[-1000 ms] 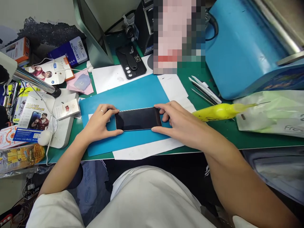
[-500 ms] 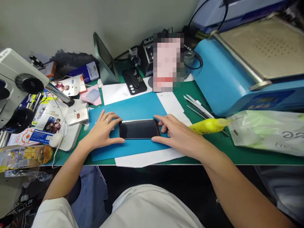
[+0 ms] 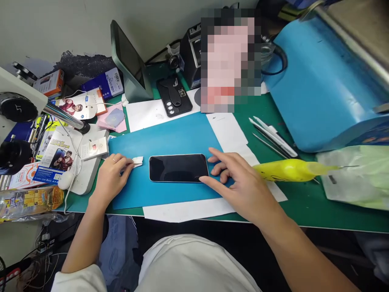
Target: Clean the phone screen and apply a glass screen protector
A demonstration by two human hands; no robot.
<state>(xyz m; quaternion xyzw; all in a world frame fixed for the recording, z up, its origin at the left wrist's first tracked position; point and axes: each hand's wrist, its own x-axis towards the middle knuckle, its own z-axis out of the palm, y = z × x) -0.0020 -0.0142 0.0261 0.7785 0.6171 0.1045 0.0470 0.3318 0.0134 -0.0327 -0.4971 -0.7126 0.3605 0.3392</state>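
Note:
A smartphone [image 3: 178,168] with a dark screen lies face up on a blue mat [image 3: 164,138]. Left of it, my left hand [image 3: 113,175] pinches a small white piece, perhaps tissue or paper [image 3: 138,161], between thumb and fingers just above the mat. My right hand [image 3: 234,178] is at the phone's right end with thumb and index finger apart. Its thumb tip reaches the lower right corner of the phone; whether it touches cannot be made out. Nothing shows in that hand. A yellow bottle with a needle tip [image 3: 285,169] lies right behind it.
White paper sheets [image 3: 188,210] lie under the mat. A black phone case [image 3: 174,96], a tablet-like screen [image 3: 130,61] and tweezers [image 3: 272,138] lie or stand farther back. A blue machine [image 3: 319,81] is at right, a microscope [image 3: 21,105] at left, and a plastic bag [image 3: 358,178] at far right.
My left hand has left the phone's left end, moved left and closed on the white piece. My right hand has drawn slightly away from the phone. The view has shifted.

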